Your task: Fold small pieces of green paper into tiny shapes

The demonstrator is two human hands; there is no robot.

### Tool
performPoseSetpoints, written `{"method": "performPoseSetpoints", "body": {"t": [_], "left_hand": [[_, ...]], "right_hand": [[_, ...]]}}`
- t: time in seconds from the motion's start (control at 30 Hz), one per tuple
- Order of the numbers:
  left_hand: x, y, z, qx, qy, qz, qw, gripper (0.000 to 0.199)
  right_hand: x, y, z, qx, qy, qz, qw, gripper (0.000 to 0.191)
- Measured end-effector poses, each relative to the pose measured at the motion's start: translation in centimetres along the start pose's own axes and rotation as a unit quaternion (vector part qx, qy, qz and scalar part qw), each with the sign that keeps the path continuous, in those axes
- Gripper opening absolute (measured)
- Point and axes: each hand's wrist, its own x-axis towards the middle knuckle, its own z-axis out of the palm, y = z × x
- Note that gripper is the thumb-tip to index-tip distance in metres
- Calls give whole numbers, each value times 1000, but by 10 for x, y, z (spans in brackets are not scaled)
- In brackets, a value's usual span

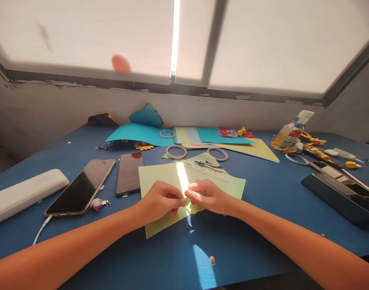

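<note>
My left hand (164, 197) and my right hand (209, 196) meet over a pale green sheet of paper (154, 223), fingertips nearly touching. Both are closed, thumb against fingers, on a small light green paper piece (195, 208). Most of that piece is hidden by the right fingers, and a bright strip of sunlight washes out its edge. Just beyond my hands, a clear ruler (213, 172) lies on the sheet with a blue compass (207, 165) on top.
Two phones (81, 187) (128, 173) and a white power bank (30, 193) lie left on the blue table (136, 262). Tape rolls (176, 152) (217, 154) and blue paper (138, 135) are behind. At right stand a bottle (288, 135) and a dark case (332, 197).
</note>
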Motion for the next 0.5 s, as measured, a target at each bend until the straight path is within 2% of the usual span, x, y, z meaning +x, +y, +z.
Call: {"method": "performPoseSetpoints", "body": {"t": [0.23,0.33,0.5], "left_hand": [[0,9,-3,32,2,18,999,23],[0,8,-2,38,4,26,999,25],[0,4,-2,40,10,25,999,31]], "right_hand": [[1,0,1,-16,32,8,999,42],[1,-3,0,2,22,6,1000,43],[0,-5,-1,29,3,0,1000,30]]}}
